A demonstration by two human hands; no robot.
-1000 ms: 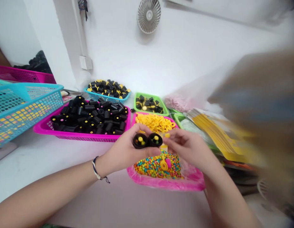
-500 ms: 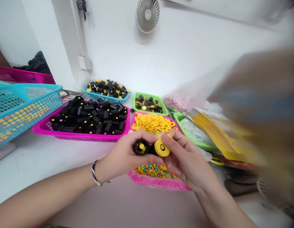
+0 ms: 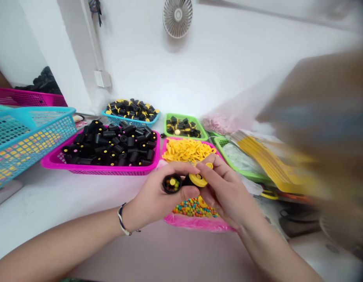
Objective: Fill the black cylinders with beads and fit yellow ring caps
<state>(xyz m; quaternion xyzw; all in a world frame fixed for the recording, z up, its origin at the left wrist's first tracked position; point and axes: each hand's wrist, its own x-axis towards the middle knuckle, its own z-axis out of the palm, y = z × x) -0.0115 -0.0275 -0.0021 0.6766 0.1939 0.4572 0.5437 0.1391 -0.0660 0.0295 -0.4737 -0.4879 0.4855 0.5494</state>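
Observation:
My left hand (image 3: 153,196) is closed round a black cylinder (image 3: 171,183), whose open end shows small coloured balls and a yellow centre. A second black cylinder (image 3: 187,181) sits beside it between thumb and fingers. My right hand (image 3: 225,188) pinches a yellow cap (image 3: 198,179) at the end of that second cylinder, tilted against it. Under my hands lies a pink-lined container (image 3: 199,224) of small coloured balls. Just behind them stands a pink basket (image 3: 164,153) of yellow ring-shaped pieces.
A magenta basket (image 3: 105,169) of black cylinders is at left, near a large blue basket (image 3: 49,129). Behind stand a blue basket (image 3: 130,120) and a green basket (image 3: 202,129) with black and yellow pieces. Yellow packaging (image 3: 263,164) lies right, beside a blurred brown shape.
The yellow cap has tipped, so its face now shows at a flatter angle. Both hands remain round the cylinders and have shifted slightly, and the camera view has moved a little.

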